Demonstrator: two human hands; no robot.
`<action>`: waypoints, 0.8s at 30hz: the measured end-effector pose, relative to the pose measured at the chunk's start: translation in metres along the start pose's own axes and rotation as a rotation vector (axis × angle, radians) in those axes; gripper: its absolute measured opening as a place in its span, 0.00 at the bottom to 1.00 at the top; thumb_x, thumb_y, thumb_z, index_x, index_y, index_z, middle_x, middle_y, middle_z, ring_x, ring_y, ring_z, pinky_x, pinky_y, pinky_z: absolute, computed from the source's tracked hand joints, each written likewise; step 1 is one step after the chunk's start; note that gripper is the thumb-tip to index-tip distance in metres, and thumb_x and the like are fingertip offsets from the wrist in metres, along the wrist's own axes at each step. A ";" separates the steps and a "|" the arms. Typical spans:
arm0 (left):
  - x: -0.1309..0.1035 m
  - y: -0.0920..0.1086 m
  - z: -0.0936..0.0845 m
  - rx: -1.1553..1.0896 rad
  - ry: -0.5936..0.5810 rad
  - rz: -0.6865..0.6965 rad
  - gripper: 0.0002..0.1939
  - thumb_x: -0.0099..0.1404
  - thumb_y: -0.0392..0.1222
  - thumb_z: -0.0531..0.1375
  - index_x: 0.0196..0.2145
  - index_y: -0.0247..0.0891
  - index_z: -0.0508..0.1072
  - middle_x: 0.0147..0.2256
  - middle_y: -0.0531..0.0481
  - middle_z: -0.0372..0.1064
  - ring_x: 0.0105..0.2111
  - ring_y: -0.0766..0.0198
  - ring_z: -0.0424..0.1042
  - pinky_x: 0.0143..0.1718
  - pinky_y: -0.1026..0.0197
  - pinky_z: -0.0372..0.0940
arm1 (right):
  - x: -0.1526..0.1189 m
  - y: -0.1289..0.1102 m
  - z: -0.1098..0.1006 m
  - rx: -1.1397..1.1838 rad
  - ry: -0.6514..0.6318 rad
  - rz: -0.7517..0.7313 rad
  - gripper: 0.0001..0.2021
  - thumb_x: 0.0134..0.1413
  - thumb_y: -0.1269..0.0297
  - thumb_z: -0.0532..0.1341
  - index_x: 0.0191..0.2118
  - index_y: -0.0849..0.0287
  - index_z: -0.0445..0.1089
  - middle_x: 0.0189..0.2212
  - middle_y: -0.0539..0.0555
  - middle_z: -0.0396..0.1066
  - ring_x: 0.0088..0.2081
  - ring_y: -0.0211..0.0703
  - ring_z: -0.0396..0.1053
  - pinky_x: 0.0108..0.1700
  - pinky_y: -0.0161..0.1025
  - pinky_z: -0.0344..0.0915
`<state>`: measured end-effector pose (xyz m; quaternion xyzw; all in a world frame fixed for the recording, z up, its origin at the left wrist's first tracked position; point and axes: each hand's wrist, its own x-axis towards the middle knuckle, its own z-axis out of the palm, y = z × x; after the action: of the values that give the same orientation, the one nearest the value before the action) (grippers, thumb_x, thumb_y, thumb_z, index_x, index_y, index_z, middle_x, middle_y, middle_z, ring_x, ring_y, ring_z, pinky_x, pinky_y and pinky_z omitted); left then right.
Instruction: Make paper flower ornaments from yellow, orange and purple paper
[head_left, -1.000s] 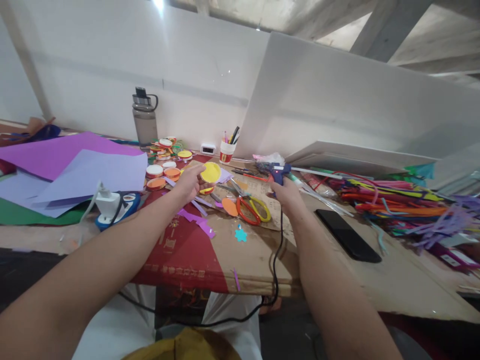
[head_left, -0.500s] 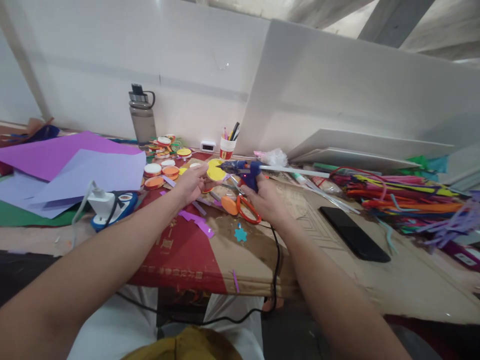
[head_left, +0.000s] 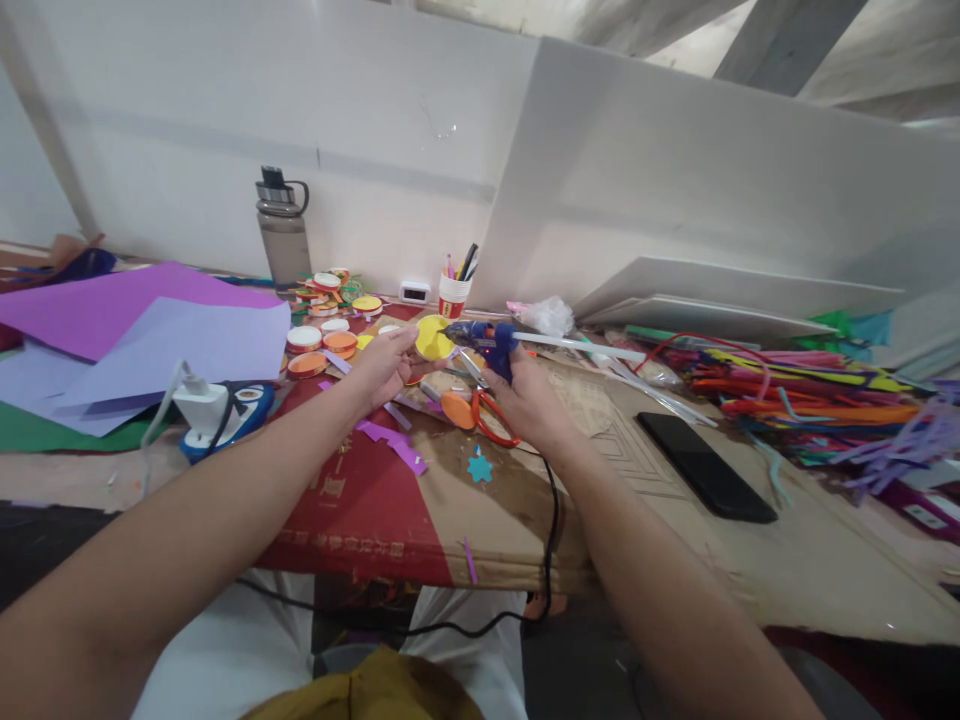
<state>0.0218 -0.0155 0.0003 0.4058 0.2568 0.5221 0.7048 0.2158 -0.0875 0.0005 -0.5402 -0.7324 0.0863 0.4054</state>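
Observation:
My right hand (head_left: pixel 523 395) grips a blue hot glue gun (head_left: pixel 496 345) with a long clear glue stick (head_left: pixel 577 346) sticking out of its back. The gun's nozzle points left, at the face of a yellow disc (head_left: pixel 433 338). Pinched at its left edge, that disc is in my left hand (head_left: pixel 391 370). Whether the nozzle touches the disc I cannot tell. Below the gun lie orange-handled scissors (head_left: pixel 495 420) and an orange disc (head_left: pixel 457 409). A teal star-like cutout (head_left: pixel 480 464) rests nearer to me.
White and orange round pieces (head_left: pixel 305 340) cluster left of my hands. Farther left are purple paper (head_left: pixel 127 300) and a plug on a blue power strip (head_left: pixel 247 408). A bottle (head_left: pixel 285 235) and pen cup (head_left: pixel 454 292) stand behind. At right lie a black phone (head_left: pixel 705 467) and colourful pipe cleaners (head_left: pixel 810 385).
The glue gun and my right hand have shifted very slightly left. My left hand keeps its hold on the yellow disc.

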 end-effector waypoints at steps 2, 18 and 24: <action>0.000 0.002 -0.001 -0.019 0.001 0.027 0.09 0.67 0.33 0.53 0.33 0.32 0.73 0.32 0.45 0.76 0.31 0.64 0.76 0.47 0.46 0.72 | 0.000 -0.003 0.000 -0.002 -0.034 0.008 0.19 0.59 0.63 0.55 0.56 0.57 0.63 0.46 0.60 0.73 0.46 0.53 0.70 0.50 0.50 0.64; -0.001 0.004 0.001 -0.005 0.004 0.024 0.08 0.67 0.34 0.55 0.31 0.33 0.72 0.32 0.47 0.75 0.31 0.65 0.76 0.48 0.45 0.71 | -0.001 -0.007 0.005 -0.002 -0.063 -0.014 0.20 0.58 0.64 0.55 0.56 0.59 0.62 0.49 0.62 0.72 0.48 0.54 0.69 0.50 0.50 0.65; -0.002 0.001 0.004 0.039 0.037 -0.054 0.08 0.67 0.34 0.54 0.32 0.32 0.72 0.30 0.46 0.75 0.29 0.65 0.76 0.47 0.46 0.72 | -0.001 -0.009 0.005 0.022 -0.011 -0.005 0.20 0.59 0.63 0.55 0.56 0.57 0.62 0.48 0.60 0.73 0.48 0.53 0.70 0.50 0.50 0.65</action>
<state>0.0243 -0.0183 0.0029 0.4029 0.2907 0.5052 0.7057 0.2061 -0.0899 0.0019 -0.5335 -0.7348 0.0963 0.4076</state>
